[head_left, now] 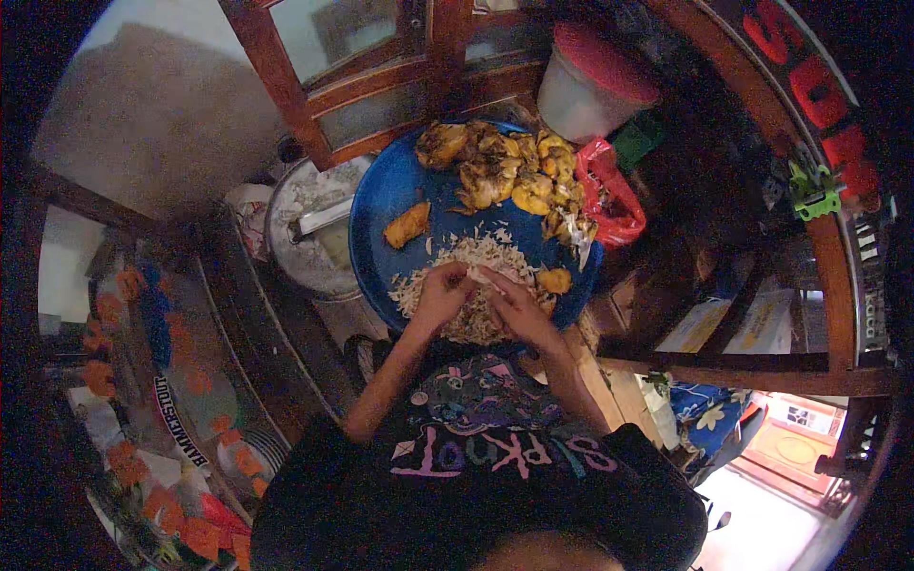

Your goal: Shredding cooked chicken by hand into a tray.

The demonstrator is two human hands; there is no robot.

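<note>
A large round blue tray (379,195) lies in front of me. My left hand (444,295) and my right hand (519,309) meet above its near part, both with fingers closed in a pinch. Between their fingertips is a small pale piece of chicken meat (479,274). Shredded chicken (487,249) is heaped under and around the hands. Browned and yellow chicken pieces (487,176) are piled along the tray's far side. One golden piece (407,226) lies apart at the left, and a smaller one (554,280) sits beside my right hand.
Left of the tray stands a round metal basin (286,238) with whitish contents and a flat metal-looking strip across it. A red plastic bag (614,205) touches the tray's right side. Behind it is a whitish bucket (576,100) with a red lid. A wood-framed glass cabinet (371,86) rises at the back.
</note>
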